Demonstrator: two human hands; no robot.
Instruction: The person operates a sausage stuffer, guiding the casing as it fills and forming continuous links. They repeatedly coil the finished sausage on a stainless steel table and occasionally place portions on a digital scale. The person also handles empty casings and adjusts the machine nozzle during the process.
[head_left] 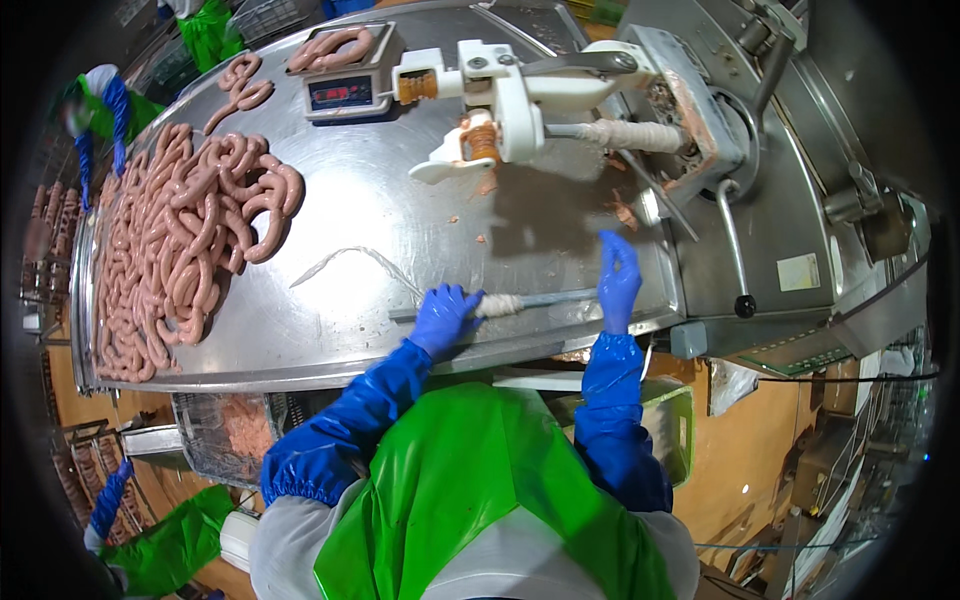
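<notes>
Under the front of the table [320, 340], left of the wearer, I could make out a tub [196, 440] holding pink minced meat [245, 420]. To the right, partly behind the right forearm, stood a green crate [690, 445] with something pale in it that I couldn't identify. At the far side of the table, the scale [353, 97] carried a few sausages [340, 48] in its tray.

The steel tube [560, 297] lay along the near part of the table, roughly level across my view. It was slim and grey, with a short bunched sleeve of whitish casing [498, 305] around it, and a thin, wet-looking strand [350, 252] trailed up and left from beside the left hand [443, 318]. That hand's gloved fingers were curled over the tube at the left end of the casing. The right hand [620, 275] stood raised at the tube's right end, fingers partly bent; I couldn't tell whether it had hold of anything.

The table's front edge ran just below the tube. On the left, the sausage heap [190, 230] bounded my room; above, the white arm [515, 110] of the machine overhung the steel. Between these lay a broad stretch of shiny metal, dotted with meat scraps [480, 240].
</notes>
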